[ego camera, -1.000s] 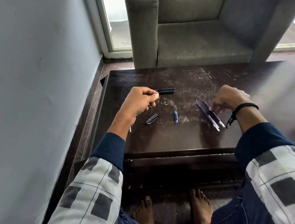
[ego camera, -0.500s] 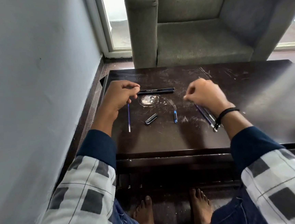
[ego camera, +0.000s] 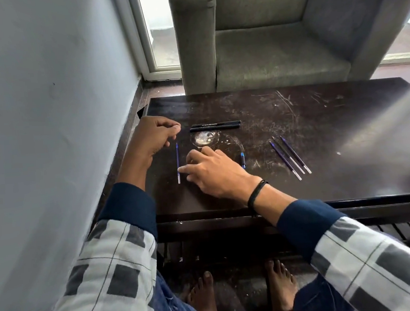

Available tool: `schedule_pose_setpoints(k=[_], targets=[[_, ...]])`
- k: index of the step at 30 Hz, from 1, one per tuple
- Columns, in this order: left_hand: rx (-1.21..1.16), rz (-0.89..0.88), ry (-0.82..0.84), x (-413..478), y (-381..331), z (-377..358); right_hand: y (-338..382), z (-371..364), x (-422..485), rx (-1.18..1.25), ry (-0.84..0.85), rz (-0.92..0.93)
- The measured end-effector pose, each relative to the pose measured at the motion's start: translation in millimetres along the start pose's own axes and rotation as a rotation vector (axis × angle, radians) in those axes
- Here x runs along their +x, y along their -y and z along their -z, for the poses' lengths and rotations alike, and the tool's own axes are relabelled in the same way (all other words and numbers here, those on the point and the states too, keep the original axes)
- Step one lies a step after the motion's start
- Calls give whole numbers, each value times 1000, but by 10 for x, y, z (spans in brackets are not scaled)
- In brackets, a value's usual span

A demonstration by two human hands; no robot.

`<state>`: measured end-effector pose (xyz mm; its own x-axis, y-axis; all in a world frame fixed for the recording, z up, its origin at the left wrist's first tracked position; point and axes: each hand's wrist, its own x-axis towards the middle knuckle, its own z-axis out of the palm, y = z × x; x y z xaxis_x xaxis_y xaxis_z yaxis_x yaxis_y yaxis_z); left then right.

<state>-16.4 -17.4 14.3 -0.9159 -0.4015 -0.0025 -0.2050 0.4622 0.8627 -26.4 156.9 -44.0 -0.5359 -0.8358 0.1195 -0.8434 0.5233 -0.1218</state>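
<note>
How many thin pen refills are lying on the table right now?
4. One refill lies alone at the left, at the right hand's fingertip; three refills lie side by side further right. The hand may hide others.

Four refills (ego camera: 177,162), two black barrels (ego camera: 215,126), maybe one pen tip (ego camera: 242,159)
</note>
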Motion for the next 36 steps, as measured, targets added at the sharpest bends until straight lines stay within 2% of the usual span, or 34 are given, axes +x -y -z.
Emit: schedule_pose_setpoints(k=[3, 8, 12, 18, 26, 36], targets=[[0, 0, 6, -9, -4, -22, 71, -77, 7, -31, -2, 3], [11, -6, 4, -10, -9, -16, 154, -139, 38, -45, -143, 11], [23, 3, 17, -11, -11, -30, 208, -202, 50, -37, -101, 39], [35, 38, 18, 26, 38, -23, 245, -179, 71, -24, -131, 56], [97, -32, 22, 7, -3, -103, 280, -75, 98, 161, -75, -79], [91, -83, -65, -12, -47, -125, 400, 86, 29, -128, 6, 38]])
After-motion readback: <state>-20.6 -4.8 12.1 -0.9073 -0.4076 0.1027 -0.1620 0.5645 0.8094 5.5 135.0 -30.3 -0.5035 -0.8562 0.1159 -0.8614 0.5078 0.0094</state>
